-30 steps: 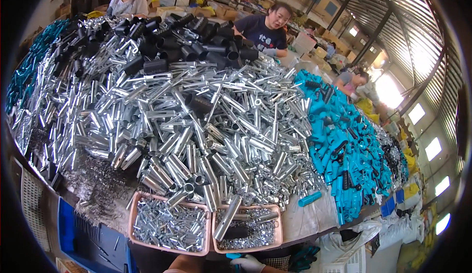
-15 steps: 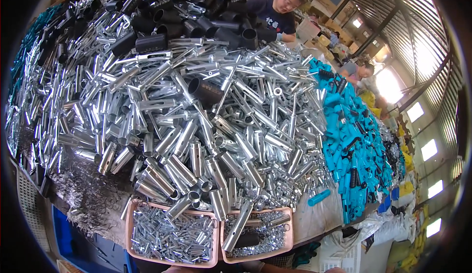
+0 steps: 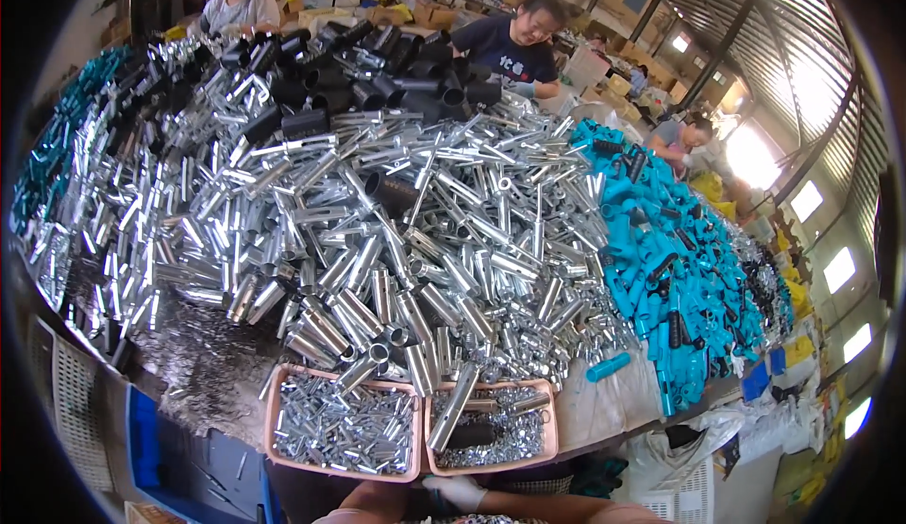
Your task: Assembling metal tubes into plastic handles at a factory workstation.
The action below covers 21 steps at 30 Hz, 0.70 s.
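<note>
At the lower edge, my right hand (image 3: 460, 493) wears a pale glove and lies just below the front rim of the tubs, pointing left. Its fingers are blurred and partly hidden, so their grip does not show. My left forearm (image 3: 371, 499) reaches in below the left tub; its hand is hidden. The left pink tub (image 3: 273, 420) holds many small metal pins. In the right pink tub (image 3: 550, 430) are small metal pieces, with a shiny slotted metal tube (image 3: 455, 409) leaning across its left side.
Behind the tubs rises a large heap of metal tubes (image 3: 377, 241), with black sleeves (image 3: 406, 76) on top. Teal handles (image 3: 661, 260) pile up at right. A blue crate (image 3: 143, 444) stands at lower left. Co-workers (image 3: 514, 47) sit beyond the heap.
The view has shifted, so more of the space below the tubs shows. My forearms and gloved right hand have come into sight at the lower edge. A co-worker at upper left now shows more fully.
</note>
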Each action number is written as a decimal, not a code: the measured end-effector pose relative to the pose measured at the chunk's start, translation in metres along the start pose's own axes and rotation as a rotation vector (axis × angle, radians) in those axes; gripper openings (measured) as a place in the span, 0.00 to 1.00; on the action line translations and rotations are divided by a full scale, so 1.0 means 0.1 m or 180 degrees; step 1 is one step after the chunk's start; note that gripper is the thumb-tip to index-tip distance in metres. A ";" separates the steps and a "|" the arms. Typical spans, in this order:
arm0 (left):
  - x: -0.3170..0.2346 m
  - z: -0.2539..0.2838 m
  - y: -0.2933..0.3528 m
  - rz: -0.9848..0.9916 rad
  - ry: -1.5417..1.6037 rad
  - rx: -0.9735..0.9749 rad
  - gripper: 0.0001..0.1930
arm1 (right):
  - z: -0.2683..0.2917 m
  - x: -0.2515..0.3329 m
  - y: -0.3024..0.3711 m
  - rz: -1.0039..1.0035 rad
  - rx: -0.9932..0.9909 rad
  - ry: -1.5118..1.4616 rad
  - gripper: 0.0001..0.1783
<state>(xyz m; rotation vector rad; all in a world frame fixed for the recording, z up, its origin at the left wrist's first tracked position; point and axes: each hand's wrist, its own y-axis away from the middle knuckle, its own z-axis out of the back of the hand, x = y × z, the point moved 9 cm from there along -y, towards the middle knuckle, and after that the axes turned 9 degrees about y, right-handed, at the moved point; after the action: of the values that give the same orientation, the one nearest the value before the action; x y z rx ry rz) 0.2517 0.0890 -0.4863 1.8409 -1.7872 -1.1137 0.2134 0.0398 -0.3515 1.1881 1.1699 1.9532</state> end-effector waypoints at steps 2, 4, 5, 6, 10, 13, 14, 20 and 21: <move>-0.06 0.06 0.27 -0.0013 -0.0255 -0.0150 0.19 | -0.03 0.15 -0.14 0.0455 -0.0286 0.0497 0.32; 0.00 0.18 0.54 0.0030 -0.0512 -0.0329 0.19 | -0.03 0.19 -0.33 0.0878 -0.0580 0.0879 0.40; 0.18 0.39 0.65 0.0050 -0.0577 -0.0466 0.19 | -0.05 0.37 -0.13 0.1088 -0.0426 0.0983 0.41; 0.37 0.60 0.78 0.0071 -0.0633 -0.0609 0.19 | 0.00 0.57 0.12 0.1474 -0.0336 0.0642 0.41; 0.43 0.07 1.57 -0.0041 0.1462 0.0053 0.10 | 0.30 -0.31 -0.67 0.0082 -0.0727 0.1430 0.39; 0.35 0.48 1.54 -0.0706 -0.1738 -0.1527 0.13 | -0.14 -0.01 -0.93 0.0930 0.0046 -0.0385 0.31; 0.00 0.13 1.66 -0.1549 -0.3584 -0.1410 0.15 | -0.16 -0.10 -1.08 0.0560 -0.0008 -0.0580 0.26; 0.21 0.59 1.40 -0.1084 -0.3604 -0.2257 0.16 | -0.48 -0.36 -1.54 0.0579 0.0428 -0.1805 0.19; 0.03 0.37 1.40 -0.0905 -0.3627 -0.2144 0.17 | -0.26 -0.68 -2.01 0.1042 -0.0870 -0.0811 0.18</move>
<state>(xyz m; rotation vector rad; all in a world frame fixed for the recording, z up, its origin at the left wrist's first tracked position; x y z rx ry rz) 0.1294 0.0756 -0.4105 1.0628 -1.2107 -2.8077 0.2254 0.0669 -0.5630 1.4937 0.5855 2.0364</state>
